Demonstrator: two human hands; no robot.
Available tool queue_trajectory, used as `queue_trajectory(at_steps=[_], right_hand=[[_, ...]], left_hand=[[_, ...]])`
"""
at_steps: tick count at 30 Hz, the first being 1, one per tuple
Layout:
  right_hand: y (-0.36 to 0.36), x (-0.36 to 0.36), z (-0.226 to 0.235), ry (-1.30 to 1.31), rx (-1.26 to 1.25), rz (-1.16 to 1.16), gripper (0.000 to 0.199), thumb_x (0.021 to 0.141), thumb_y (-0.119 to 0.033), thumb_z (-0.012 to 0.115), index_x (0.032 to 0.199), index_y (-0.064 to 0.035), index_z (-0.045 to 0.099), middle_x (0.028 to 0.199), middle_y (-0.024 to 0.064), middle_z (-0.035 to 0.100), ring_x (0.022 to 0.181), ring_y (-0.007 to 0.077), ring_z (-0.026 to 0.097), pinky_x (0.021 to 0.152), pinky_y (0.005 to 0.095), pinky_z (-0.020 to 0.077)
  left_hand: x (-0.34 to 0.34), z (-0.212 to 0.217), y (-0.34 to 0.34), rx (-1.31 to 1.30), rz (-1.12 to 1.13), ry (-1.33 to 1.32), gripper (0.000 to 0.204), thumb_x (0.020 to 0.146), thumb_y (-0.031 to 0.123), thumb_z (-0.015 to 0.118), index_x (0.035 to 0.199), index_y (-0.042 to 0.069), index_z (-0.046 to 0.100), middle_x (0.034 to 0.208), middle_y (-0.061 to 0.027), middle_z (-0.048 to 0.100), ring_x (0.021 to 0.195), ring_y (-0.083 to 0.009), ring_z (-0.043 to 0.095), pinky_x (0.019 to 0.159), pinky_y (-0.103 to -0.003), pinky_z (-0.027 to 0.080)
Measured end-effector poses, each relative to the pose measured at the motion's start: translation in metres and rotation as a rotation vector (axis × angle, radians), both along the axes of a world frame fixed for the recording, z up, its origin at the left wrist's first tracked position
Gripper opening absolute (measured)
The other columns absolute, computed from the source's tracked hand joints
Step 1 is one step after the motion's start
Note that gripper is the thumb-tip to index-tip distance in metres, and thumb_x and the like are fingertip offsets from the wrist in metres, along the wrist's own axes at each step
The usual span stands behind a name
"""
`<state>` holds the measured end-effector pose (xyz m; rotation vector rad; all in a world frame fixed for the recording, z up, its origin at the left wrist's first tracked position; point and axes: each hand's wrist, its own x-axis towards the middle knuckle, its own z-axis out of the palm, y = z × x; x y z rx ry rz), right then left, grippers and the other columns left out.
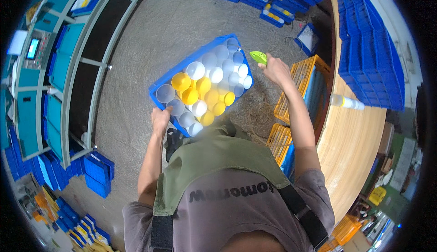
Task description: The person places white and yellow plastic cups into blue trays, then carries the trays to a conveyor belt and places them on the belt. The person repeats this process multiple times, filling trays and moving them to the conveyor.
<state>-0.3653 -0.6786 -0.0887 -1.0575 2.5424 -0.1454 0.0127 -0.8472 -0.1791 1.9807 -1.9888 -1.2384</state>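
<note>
My left hand [160,119] grips the near-left edge of the blue plastic crate [169,77], which is packed with white and yellow plastic cones [205,92] — it sits tilted between my hands. My right hand [274,69] is closed around a small green plastic piece [259,57], just beyond the crate's right corner — yellow plastic crates [314,76] lie right of it.

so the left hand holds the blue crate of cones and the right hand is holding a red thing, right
Not quite: in the head view the thing in the right hand is bright green, not red. The left hand does hold the blue crate of cones.
</note>
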Motion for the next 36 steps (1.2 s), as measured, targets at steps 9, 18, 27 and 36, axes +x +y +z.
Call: queue_trajectory(at_steps=[9,18,27,36], right_hand=[[-0.018,0.022,0.015,-0.016,0.011,0.165,0.047,0.089,-0.032,0.062,0.124,0.0002,0.056,0.095,0.0269,0.068,0.095,0.0409,0.066,0.083,0.0492,0.0513],[-0.058,0.062,0.020,-0.056,0.020,0.309,0.049,0.089,-0.030,0.062,0.128,-0.0002,0.054,0.093,0.0274,0.067,0.090,0.0412,0.067,0.080,0.0486,0.0524],[-0.116,0.118,0.033,-0.056,0.052,0.448,0.038,0.091,-0.029,0.061,0.113,0.0012,0.053,0.086,0.0262,0.067,0.086,0.0396,0.067,0.074,0.0486,0.0525],[-0.151,0.160,0.040,-0.058,-0.104,0.618,0.031,0.089,-0.024,0.063,0.108,-0.0007,0.054,0.073,0.0239,0.065,0.072,0.0425,0.066,0.062,0.0504,0.0515]], left_hand=[[0.007,0.002,0.016,-0.017,0.085,-0.030,0.032,0.076,0.025,0.067,0.087,-0.005,0.069,0.084,-0.0239,0.070,0.086,-0.0361,0.069,0.078,-0.044,0.051],[0.019,-0.018,-0.007,0.026,0.151,-0.109,0.037,0.074,0.029,0.066,0.084,-0.006,0.070,0.089,-0.0285,0.068,0.093,-0.0415,0.067,0.083,-0.046,0.050],[0.021,-0.003,-0.056,0.049,0.083,-0.216,0.043,0.076,0.026,0.061,0.099,-0.010,0.066,0.095,-0.0309,0.067,0.099,-0.0429,0.064,0.089,-0.047,0.049],[0.024,0.012,-0.084,-0.019,0.144,-0.196,0.043,0.077,0.022,0.057,0.108,-0.009,0.062,0.101,-0.0306,0.066,0.101,-0.0443,0.063,0.090,-0.048,0.049]])
